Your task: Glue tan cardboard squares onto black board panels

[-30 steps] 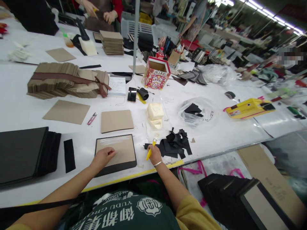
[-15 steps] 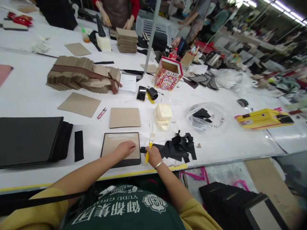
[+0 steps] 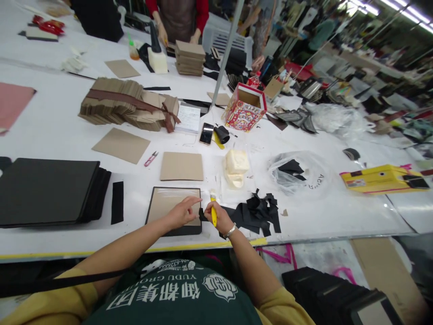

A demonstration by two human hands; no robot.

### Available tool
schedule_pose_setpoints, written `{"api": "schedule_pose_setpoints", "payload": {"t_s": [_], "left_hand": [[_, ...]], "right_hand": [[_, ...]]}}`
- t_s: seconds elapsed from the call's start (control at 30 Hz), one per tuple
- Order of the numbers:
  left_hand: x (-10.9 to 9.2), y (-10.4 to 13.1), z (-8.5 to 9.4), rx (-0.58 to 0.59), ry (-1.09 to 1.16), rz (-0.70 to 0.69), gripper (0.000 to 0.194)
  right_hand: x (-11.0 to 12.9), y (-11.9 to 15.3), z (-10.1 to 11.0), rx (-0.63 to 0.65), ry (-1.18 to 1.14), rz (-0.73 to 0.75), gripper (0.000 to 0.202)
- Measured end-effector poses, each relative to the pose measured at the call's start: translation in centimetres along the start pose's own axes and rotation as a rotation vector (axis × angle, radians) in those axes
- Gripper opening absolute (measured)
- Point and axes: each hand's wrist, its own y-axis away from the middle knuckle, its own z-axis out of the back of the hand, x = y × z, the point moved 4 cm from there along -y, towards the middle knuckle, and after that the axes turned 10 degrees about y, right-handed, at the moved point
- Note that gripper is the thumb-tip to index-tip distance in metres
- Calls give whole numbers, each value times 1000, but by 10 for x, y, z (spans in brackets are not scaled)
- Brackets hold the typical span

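Matt brown cardboard panel (image 3: 171, 203), glossy yellow plastic brush (image 3: 214, 214), smooth white table (image 3: 50, 135)

1. Yellow-handled brush (image 3: 213, 214) in the right hand (image 3: 221, 218), its bristles pale.
2. Tan board (image 3: 171, 203) framed in black under the left hand (image 3: 181, 213), with shiny streaks across its far part.
3. Right of that board, a heap of black scraps (image 3: 259, 210).
4. Beyond the board, a plain brown card square (image 3: 181, 166) and little pink-handled snips (image 3: 150, 158).
5. Left of the board, a black strip (image 3: 117, 202) and a black sheet stack (image 3: 47, 191).
6. Far beyond, a red box (image 3: 246, 110) busy with multicoloured print.
7. Far right, a yellow box (image 3: 384, 178) with pink edging.
8. White table (image 3: 50, 135) throughout, yellow along its near edge.
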Motion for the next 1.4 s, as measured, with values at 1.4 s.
{"api": "schedule_pose_setpoints", "payload": {"t_s": [1.4], "left_hand": [[119, 38, 131, -717, -242, 690, 35]], "right_hand": [[-44, -104, -50, -201, 463, -300, 19]]}}
